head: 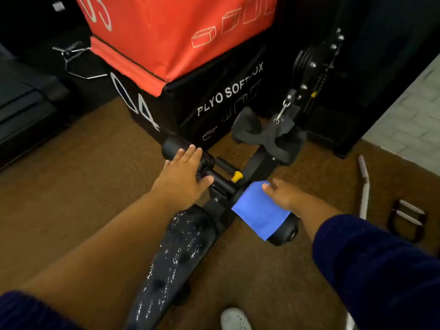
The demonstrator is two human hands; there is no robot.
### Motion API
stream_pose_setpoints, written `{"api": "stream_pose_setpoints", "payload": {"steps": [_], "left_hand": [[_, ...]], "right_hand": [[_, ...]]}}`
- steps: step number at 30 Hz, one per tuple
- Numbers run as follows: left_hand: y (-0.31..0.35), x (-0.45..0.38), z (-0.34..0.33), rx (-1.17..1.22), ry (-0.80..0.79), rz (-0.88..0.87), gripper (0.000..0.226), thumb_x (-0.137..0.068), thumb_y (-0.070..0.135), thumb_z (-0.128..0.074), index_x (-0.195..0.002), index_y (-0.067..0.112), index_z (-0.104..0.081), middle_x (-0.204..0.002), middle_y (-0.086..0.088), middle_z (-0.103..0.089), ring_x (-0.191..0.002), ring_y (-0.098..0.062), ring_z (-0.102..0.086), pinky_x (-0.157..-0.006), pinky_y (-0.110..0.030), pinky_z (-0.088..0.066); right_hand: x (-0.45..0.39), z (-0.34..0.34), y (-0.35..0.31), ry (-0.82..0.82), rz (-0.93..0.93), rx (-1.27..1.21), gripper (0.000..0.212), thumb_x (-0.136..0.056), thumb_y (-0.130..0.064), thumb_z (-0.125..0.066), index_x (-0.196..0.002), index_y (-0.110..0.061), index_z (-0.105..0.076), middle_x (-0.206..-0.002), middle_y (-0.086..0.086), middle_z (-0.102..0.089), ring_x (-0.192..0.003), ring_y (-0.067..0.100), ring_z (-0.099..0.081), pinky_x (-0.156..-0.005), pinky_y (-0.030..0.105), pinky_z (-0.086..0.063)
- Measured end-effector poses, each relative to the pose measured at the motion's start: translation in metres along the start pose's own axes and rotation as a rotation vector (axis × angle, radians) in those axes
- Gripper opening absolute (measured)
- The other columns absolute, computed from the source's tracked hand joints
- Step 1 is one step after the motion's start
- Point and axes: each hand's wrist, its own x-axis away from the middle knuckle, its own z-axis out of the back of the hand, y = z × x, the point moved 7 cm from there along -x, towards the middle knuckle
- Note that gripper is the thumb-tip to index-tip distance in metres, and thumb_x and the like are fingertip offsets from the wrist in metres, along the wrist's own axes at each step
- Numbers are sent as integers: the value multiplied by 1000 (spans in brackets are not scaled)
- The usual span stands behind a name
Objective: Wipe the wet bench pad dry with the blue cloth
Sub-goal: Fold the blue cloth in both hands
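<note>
I see my left hand [183, 173] spread flat, palm down on the left foam roller [175, 146], gripping nothing. My right hand [284, 192] is open, fingers loosely extended, fingertips touching the top edge of the blue cloth [259, 211], which is draped over the right roller [287, 231]. The bench pad [176, 256], beaded with water, runs toward me between my forearms. Brown carpet [83, 186] lies open either side. Black plyo box [209, 101] just beyond; handles [407, 219] far right.

Brown floor [83, 186] carries the bench [214, 206], plyo box [214, 96], and handles [404, 217].
</note>
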Motion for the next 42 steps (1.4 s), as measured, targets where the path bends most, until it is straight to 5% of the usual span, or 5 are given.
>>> {"api": "stream_pose_setpoints", "payload": {"steps": [8,12,21,30,42], "left_hand": [[-58,19,-86,57,53,-7,74,-94,47,-46,-152,23,-8,-162,4,-3,-149,-15,4,-120,-43,-2],[-88,40,-113,93,86,42,73,-93,48,-46,-152,25,-10,-162,6,-5,-149,-14,2,-120,-43,-3],[-105,82,-134,100,11,92,72,-94,49,-46,-152,25,-12,-161,4,-9,-149,-17,-4,-121,-46,-6],[-66,108,-162,149,-115,98,72,-94,48,-45,-153,22,-12,-161,1,-10,-149,-19,-4,-121,-50,-8],[-85,89,-92,95,10,187,77,-93,53,-42,-153,20,-6,-162,1,-3,-150,-20,1,-120,-48,-3]], "right_hand": [[-33,-45,34,209,92,233,94,-71,-83,-34,-147,-35,-7,-154,3,-22,-135,34,-29,-107,53,-28],[-26,-48,37,262,201,230,76,-86,-66,-39,-148,-30,-13,-154,2,-23,-137,28,-30,-110,40,-26],[0,-39,17,546,346,427,46,-93,-45,-45,-132,-22,-49,-123,22,-59,-107,43,-55,-90,44,-43],[65,-11,2,607,436,30,32,-96,-37,-46,-112,-15,-62,-108,16,-66,-100,34,-58,-81,32,-40],[66,-16,-49,407,372,-26,31,-95,-38,-47,-110,-17,-63,-100,9,-63,-86,21,-52,-73,28,-36]]}}
